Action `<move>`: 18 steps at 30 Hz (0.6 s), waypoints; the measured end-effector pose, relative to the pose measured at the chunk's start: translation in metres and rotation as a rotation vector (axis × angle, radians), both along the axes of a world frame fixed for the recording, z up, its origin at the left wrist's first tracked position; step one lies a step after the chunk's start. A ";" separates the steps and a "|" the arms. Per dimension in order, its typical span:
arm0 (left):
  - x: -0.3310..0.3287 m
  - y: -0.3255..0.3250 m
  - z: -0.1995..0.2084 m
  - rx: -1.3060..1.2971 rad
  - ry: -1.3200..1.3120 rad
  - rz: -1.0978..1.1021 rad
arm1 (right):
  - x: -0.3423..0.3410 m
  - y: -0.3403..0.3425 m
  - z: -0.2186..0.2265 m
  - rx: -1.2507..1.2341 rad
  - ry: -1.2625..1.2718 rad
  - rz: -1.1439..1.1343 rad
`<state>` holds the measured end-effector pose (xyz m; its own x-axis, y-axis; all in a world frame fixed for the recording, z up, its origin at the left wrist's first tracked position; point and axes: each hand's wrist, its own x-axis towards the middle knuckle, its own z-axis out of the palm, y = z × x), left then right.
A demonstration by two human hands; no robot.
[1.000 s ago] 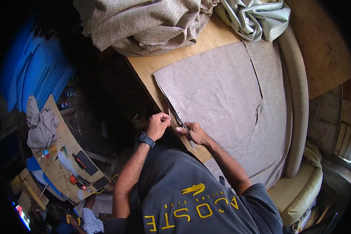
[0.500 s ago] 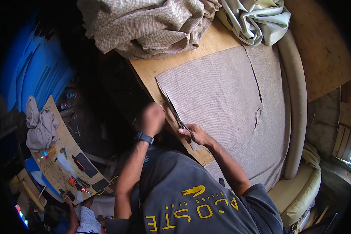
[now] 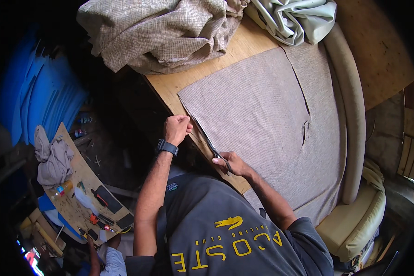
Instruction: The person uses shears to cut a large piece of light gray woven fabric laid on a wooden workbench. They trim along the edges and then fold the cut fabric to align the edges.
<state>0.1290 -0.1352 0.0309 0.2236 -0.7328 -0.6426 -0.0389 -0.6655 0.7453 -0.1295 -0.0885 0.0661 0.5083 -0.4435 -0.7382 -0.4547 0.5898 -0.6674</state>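
Note:
My right hand (image 3: 230, 164) grips dark-handled scissors (image 3: 215, 152), whose blades lie along the left edge of a flat piece of beige-grey woven fabric (image 3: 248, 101). Beside that same edge, farther up, my left hand (image 3: 177, 129) is closed, fingertips pinched together; whatever is between them is too small to make out. A dark watch (image 3: 167, 147) is on my left wrist. The fabric piece lies on a larger spread of similar cloth (image 3: 319, 106) and on the wooden table (image 3: 170, 92).
Crumpled beige fabric (image 3: 156, 37) and pale green material (image 3: 303, 20) are heaped at the far end. A long padded roll (image 3: 352, 115) borders the cloth on the right, near a cream cushion (image 3: 349, 223). At left, another person's arm (image 3: 93, 257) reaches toward a tool-strewn board (image 3: 80, 172).
My view has shifted slightly. My left hand has moved slightly up alongside the fabric edge and shows sharply now. My right hand keeps hold of the scissors in nearly the same place.

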 end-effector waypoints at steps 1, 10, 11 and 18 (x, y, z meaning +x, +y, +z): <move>-0.001 -0.003 0.001 0.005 0.004 0.000 | -0.001 -0.001 -0.004 -0.018 -0.004 0.010; 0.001 -0.016 -0.007 0.027 0.022 0.036 | 0.007 -0.018 0.001 -0.108 0.055 0.097; 0.002 -0.015 -0.009 0.022 0.032 0.024 | 0.009 -0.020 0.001 -0.117 0.056 0.100; 0.005 -0.013 -0.011 -0.005 0.105 0.018 | 0.016 -0.029 -0.004 -0.193 0.129 0.130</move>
